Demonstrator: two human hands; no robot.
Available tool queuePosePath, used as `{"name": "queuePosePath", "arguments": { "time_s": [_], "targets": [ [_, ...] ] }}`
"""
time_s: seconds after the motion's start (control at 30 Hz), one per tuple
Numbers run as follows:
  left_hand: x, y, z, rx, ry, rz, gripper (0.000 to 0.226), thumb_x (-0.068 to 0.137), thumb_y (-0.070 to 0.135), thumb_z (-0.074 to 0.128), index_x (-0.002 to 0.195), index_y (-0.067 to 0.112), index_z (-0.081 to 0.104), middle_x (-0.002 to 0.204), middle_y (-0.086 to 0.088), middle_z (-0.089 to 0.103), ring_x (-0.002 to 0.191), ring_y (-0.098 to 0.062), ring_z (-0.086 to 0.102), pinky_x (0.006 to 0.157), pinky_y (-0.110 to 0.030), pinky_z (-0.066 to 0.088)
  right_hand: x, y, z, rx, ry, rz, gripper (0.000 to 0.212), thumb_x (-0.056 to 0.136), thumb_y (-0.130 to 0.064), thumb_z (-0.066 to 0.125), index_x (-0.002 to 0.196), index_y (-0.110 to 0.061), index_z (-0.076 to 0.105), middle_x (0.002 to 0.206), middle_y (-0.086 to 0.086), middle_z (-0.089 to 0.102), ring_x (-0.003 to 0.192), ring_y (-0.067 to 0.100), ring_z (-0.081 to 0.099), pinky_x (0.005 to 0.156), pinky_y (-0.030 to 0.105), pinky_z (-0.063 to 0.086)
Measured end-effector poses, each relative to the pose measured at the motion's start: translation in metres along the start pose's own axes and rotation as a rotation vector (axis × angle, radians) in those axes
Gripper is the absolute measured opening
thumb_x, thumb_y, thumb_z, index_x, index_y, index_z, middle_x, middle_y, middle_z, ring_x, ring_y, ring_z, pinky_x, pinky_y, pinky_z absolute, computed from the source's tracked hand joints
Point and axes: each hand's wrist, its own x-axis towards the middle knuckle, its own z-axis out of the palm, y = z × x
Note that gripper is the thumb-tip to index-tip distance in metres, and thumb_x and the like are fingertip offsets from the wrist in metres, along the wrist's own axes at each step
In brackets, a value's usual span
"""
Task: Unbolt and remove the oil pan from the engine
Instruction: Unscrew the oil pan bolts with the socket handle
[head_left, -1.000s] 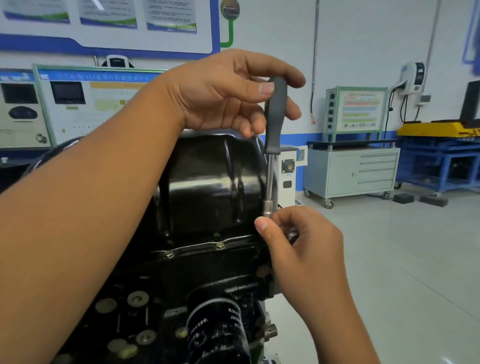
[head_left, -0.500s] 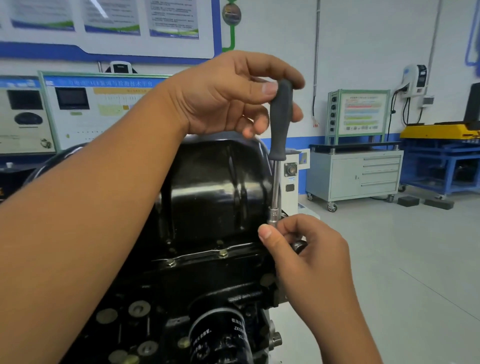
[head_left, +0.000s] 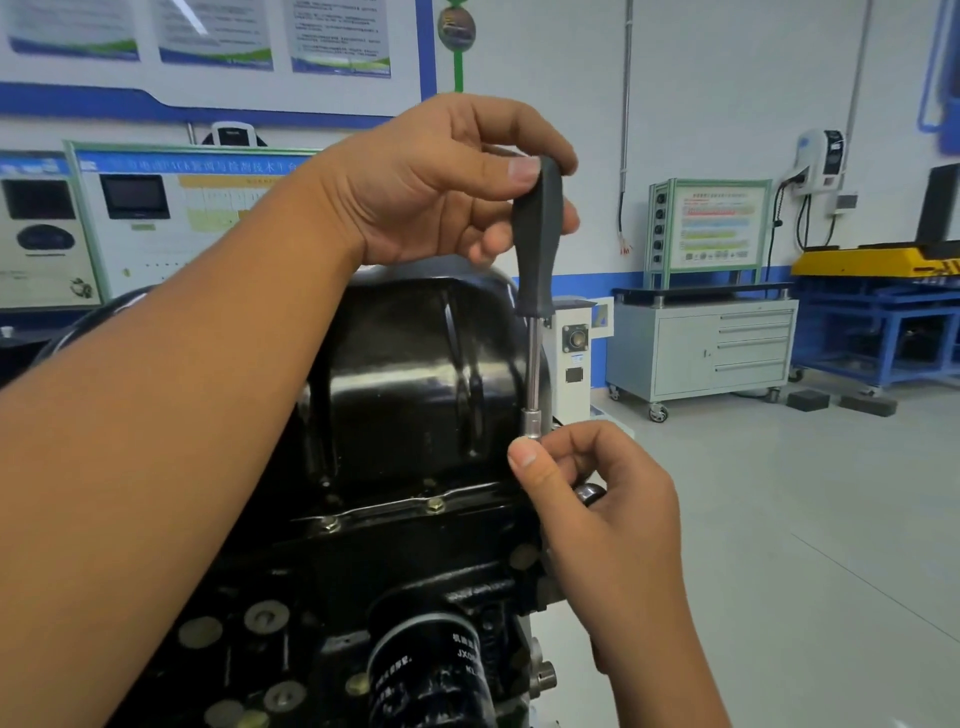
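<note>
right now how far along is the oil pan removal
Early to midway, by the look of it. The oil pan sits on the engine, and at least two bolts show along its front edge. In hand: the left hand holds the nut driver upright while the right hand pinches at its socket end. Left: those bolts, then lifting the pan off.

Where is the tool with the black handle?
In the head view, the nut driver stands upright mid-frame, just right of the black oil pan; the left hand grips its handle, the right hand pinches at its socket end.
</note>
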Motion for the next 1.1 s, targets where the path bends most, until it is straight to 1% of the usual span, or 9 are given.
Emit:
{"name": "queuePosePath", "arguments": {
  "time_s": [0.1, 0.17, 0.33, 0.43, 0.53, 0.63, 0.77, 0.87, 1.1],
  "targets": [
    [0.0011, -0.0022, 0.0023, 0.045, 0.085, 0.010, 0.024, 0.088, 0.023, 0.077, 0.096, 0.012, 0.057, 0.083, -0.009, 0.074, 0.053, -0.015, 0.060, 0.051, -0.024, 0.050, -0.0006, 0.0023, 0.0002, 0.027, 0.025, 0.017, 0.028, 0.071, -0.052, 0.079, 0.076, -0.027, 0.066, 0.069, -0.010, 0.057, 0.056, 0.010, 0.048, 0.055, 0.032, 0.044],
    [0.0018, -0.0032, 0.0026, 0.067, 0.105, 0.012, 0.026, 0.087, 0.025, 0.077, 0.090, 0.015, 0.054, 0.087, -0.011, 0.076, 0.051, -0.016, 0.061, 0.049, -0.022, 0.051, -0.0004, 0.0024, -0.0003, 0.013, 0.002, -0.001, 0.022, 0.077, -0.048, 0.075, 0.074, -0.028, 0.067, 0.067, -0.012, 0.056, 0.055, 0.010, 0.048, 0.054, 0.033, 0.046],
    [0.0003, -0.0005, 0.0001, 0.010, -0.004, -0.015, 0.019, 0.092, 0.023, 0.072, 0.109, 0.018, 0.065, 0.106, -0.021, 0.076, 0.057, -0.017, 0.064, 0.056, -0.026, 0.055, -0.0007, 0.0018, -0.0007, 0.012, -0.028, -0.012, 0.024, 0.087, -0.045, 0.067, 0.076, -0.024, 0.069, 0.063, -0.007, 0.055, 0.053, 0.010, 0.045, 0.049, 0.034, 0.044],
    [-0.0007, -0.0001, -0.0016, -0.008, -0.027, -0.021, 0.021, 0.094, 0.018, 0.069, 0.114, 0.016, 0.073, 0.110, -0.022, 0.075, 0.061, -0.017, 0.067, 0.059, -0.025, 0.056, -0.0031, -0.0011, -0.0008, 0.030, -0.031, 0.019, 0.027, 0.082, -0.051, 0.071, 0.078, -0.025, 0.069, 0.067, -0.008, 0.054, 0.054, 0.017, 0.049, 0.053, 0.045, 0.053],
    [0.0005, -0.0026, 0.0005, 0.028, 0.025, -0.020, 0.029, 0.087, 0.030, 0.081, 0.108, 0.013, 0.072, 0.095, -0.017, 0.075, 0.057, -0.016, 0.065, 0.055, -0.023, 0.055, -0.0049, -0.0031, 0.0004, 0.014, 0.006, 0.036, 0.027, 0.072, -0.051, 0.083, 0.081, -0.029, 0.070, 0.076, -0.009, 0.059, 0.061, 0.028, 0.060, 0.060, 0.051, 0.058],
    [0.0028, -0.0053, 0.0021, 0.069, 0.107, -0.049, 0.026, 0.086, 0.027, 0.079, 0.099, 0.010, 0.063, 0.083, -0.012, 0.073, 0.052, -0.017, 0.062, 0.050, -0.024, 0.052, -0.0039, -0.0009, -0.0009, 0.017, -0.009, 0.026, 0.016, 0.082, -0.035, 0.086, 0.079, -0.028, 0.072, 0.076, -0.008, 0.061, 0.061, 0.024, 0.057, 0.063, 0.053, 0.059],
    [0.0010, -0.0003, 0.0014, 0.021, 0.036, -0.038, 0.016, 0.092, 0.020, 0.068, 0.107, 0.015, 0.071, 0.107, -0.020, 0.075, 0.055, -0.017, 0.062, 0.054, -0.024, 0.054, -0.0039, -0.0001, -0.0007, -0.010, -0.024, -0.049, 0.010, 0.084, -0.040, 0.075, 0.079, -0.032, 0.071, 0.073, -0.014, 0.059, 0.058, 0.008, 0.050, 0.057, 0.030, 0.047],
    [-0.0008, 0.0016, 0.0004, -0.005, 0.019, -0.035, 0.023, 0.093, 0.016, 0.064, 0.112, 0.015, 0.076, 0.108, -0.020, 0.075, 0.059, -0.017, 0.064, 0.055, -0.025, 0.054, -0.0045, -0.0008, 0.0012, -0.009, -0.013, -0.068, 0.007, 0.085, -0.040, 0.067, 0.084, -0.034, 0.067, 0.075, -0.014, 0.061, 0.063, 0.005, 0.055, 0.058, 0.016, 0.044],
    [0.0020, -0.0029, 0.0047, 0.051, 0.141, -0.021, 0.035, 0.075, 0.036, 0.090, 0.086, 0.015, 0.064, 0.077, -0.007, 0.071, 0.053, -0.017, 0.058, 0.049, -0.024, 0.047, -0.0035, -0.0005, 0.0014, 0.010, 0.004, -0.053, 0.013, 0.089, -0.046, 0.061, 0.083, -0.034, 0.059, 0.075, -0.012, 0.061, 0.063, 0.003, 0.055, 0.058, 0.018, 0.047]
  ]
}}
